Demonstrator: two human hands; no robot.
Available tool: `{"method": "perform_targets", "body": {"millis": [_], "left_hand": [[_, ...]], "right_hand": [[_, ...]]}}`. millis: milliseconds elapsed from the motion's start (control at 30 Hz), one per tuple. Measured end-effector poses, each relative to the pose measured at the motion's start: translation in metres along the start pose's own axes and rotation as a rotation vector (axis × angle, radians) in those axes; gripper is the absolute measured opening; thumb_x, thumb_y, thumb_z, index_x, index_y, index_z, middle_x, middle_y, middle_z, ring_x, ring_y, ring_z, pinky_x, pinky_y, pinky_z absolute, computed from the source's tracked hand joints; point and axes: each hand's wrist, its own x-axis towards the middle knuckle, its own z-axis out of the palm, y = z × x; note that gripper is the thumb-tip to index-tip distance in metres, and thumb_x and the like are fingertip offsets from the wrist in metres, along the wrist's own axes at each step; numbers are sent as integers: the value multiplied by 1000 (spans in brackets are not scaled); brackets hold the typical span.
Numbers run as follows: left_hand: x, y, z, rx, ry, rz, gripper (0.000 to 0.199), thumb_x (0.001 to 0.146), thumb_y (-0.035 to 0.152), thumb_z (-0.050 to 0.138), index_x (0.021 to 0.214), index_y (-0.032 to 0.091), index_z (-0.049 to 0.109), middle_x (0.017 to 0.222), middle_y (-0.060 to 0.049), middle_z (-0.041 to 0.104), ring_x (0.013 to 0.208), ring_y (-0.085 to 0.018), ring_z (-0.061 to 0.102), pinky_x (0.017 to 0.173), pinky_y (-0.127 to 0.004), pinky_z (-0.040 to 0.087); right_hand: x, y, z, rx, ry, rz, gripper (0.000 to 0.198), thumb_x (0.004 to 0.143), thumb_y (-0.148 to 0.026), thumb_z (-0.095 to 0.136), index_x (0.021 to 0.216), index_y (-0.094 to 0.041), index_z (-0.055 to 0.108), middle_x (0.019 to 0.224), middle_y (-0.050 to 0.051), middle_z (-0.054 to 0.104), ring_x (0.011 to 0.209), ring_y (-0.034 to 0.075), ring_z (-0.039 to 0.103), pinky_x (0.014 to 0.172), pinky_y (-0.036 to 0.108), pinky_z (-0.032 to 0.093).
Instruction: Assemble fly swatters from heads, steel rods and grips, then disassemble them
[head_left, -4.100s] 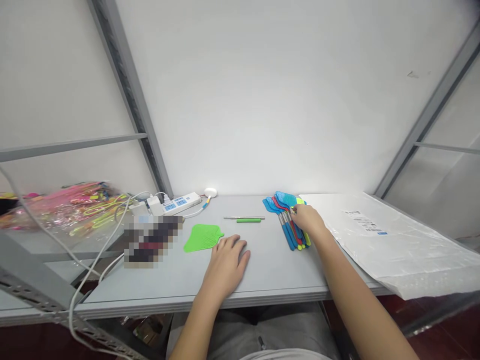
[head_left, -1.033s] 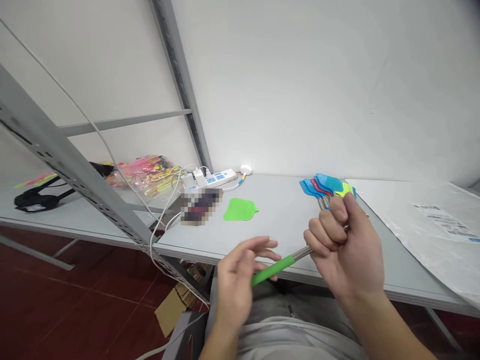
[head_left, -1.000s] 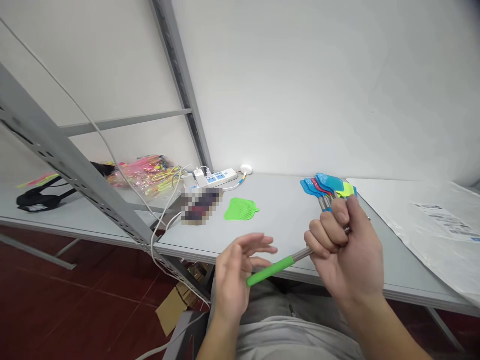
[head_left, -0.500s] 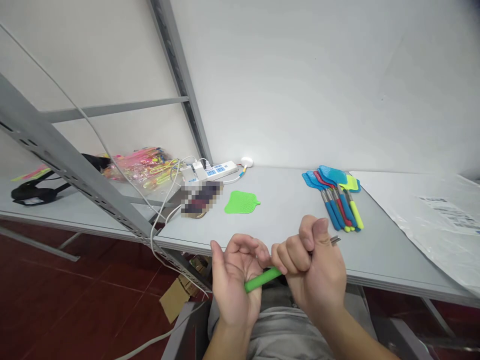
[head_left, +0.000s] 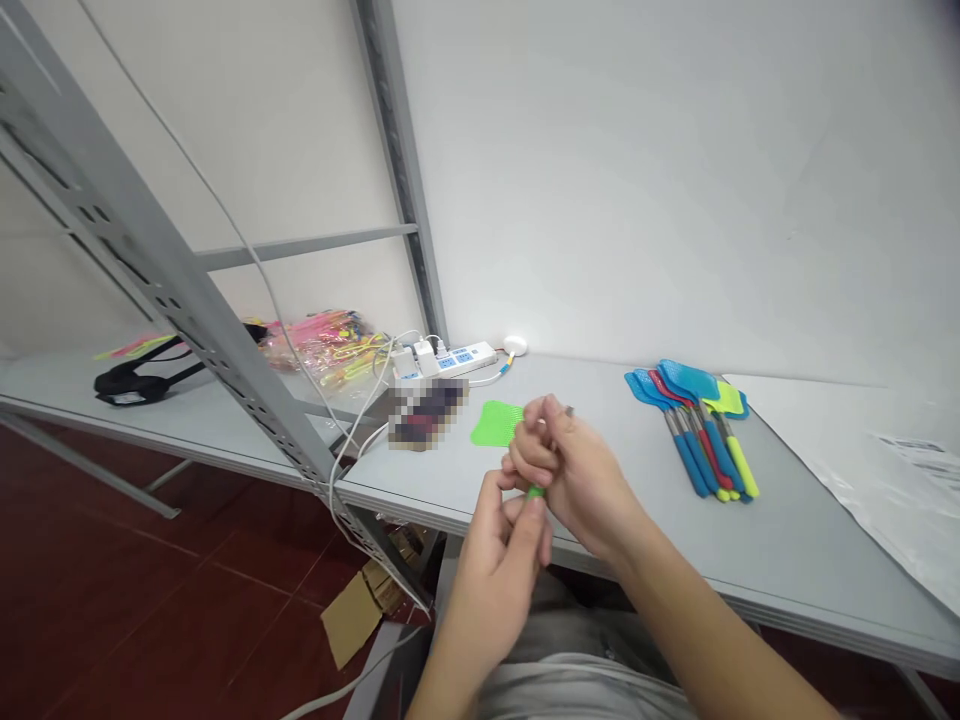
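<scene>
My left hand (head_left: 504, 560) is closed around the lower part of a green fly swatter handle (head_left: 535, 492), thumb on top. Just above it, my right hand (head_left: 566, 465) grips the same handle's upper part, and a bit of its metal rod shows past the thumb. Most of the handle is hidden by my fingers. Flat on the table (head_left: 600, 520), partly behind my right hand, lies a green perforated swatter head (head_left: 492, 425). To the right rests a pile of assembled fly swatters (head_left: 688, 460) in blue, red and yellow-green.
A white power strip (head_left: 480, 354) with plugged-in chargers stands by the wall. In front of it lies a pixelated, phone-like object (head_left: 427, 415). White plastic sheeting (head_left: 840, 460) covers the table's right side. A metal shelf post (head_left: 217, 340) and cables cross the left, near bagged colourful items (head_left: 322, 345).
My left palm was open under the handle and has closed on it. Both hands moved closer together, with the right hand nearer the green swatter head. The view has shifted left.
</scene>
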Motion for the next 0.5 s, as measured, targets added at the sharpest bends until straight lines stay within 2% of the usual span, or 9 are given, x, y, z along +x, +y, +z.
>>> {"method": "perform_targets", "body": {"millis": [67, 100, 167, 200, 233, 300, 367, 433, 500], "left_hand": [[3, 0, -12, -54, 51, 3, 24, 95, 46, 49, 105, 24, 48, 56, 10, 36, 44, -6, 26, 41, -16, 27], [4, 1, -17, -97, 99, 29, 23, 95, 46, 49, 103, 24, 47, 55, 10, 33, 44, -6, 24, 40, -16, 27], [6, 4, -24, -169, 213, 98, 21, 95, 44, 50, 101, 24, 47, 57, 10, 32, 44, -6, 22, 41, -16, 28], [6, 5, -27, -197, 251, 121, 21, 95, 43, 51, 100, 23, 48, 57, 10, 33, 44, -5, 22, 42, -16, 28], [6, 6, -28, -221, 265, 129, 21, 95, 42, 51, 100, 23, 48, 58, 10, 34, 43, -5, 22, 42, -16, 29], [6, 6, -30, -241, 246, 117, 21, 95, 42, 52, 99, 22, 49, 57, 10, 34, 43, -4, 22, 42, -16, 29], [6, 3, -31, -215, 185, 91, 22, 95, 42, 51, 100, 21, 49, 57, 10, 33, 42, -4, 23, 42, -17, 30], [4, -1, -32, -167, 125, 66, 23, 96, 43, 50, 102, 21, 49, 57, 10, 34, 42, -5, 24, 43, -18, 31], [3, -3, -33, -127, 72, 46, 25, 95, 44, 50, 104, 21, 50, 58, 9, 36, 44, -5, 27, 45, -18, 33]], "right_hand": [[19, 7, -8, -191, -106, 68, 53, 94, -65, 28, 107, -21, 56, 75, -1, 55, 70, 14, 56, 73, 30, 47], [28, 10, -13, -382, -137, 99, 62, 95, -66, 17, 119, -22, 53, 92, 5, 62, 86, 17, 60, 79, 32, 47], [47, 20, -28, -916, -113, 141, 66, 96, -62, 10, 136, -22, 42, 124, 12, 58, 113, 20, 56, 92, 35, 44], [56, 26, -35, -1217, -81, 173, 65, 95, -63, 16, 143, -22, 35, 135, 13, 52, 122, 21, 50, 98, 38, 40], [65, 32, -43, -1387, -46, 203, 71, 92, -65, 30, 146, -19, 30, 143, 17, 44, 131, 26, 42, 104, 43, 34], [78, 45, -55, -1582, -27, 261, 94, 80, -65, 56, 150, -15, 22, 152, 23, 30, 141, 36, 24, 109, 55, 20], [86, 56, -62, -1669, -48, 300, 105, 73, -63, 66, 152, -13, 18, 155, 26, 21, 144, 41, 13, 109, 59, 14], [88, 61, -65, -1754, -80, 306, 99, 78, -59, 63, 152, -12, 18, 153, 27, 24, 143, 39, 18, 108, 55, 18], [85, 60, -63, -1824, -115, 277, 84, 86, -53, 57, 150, -11, 22, 147, 26, 36, 137, 35, 32, 106, 47, 27]]}}
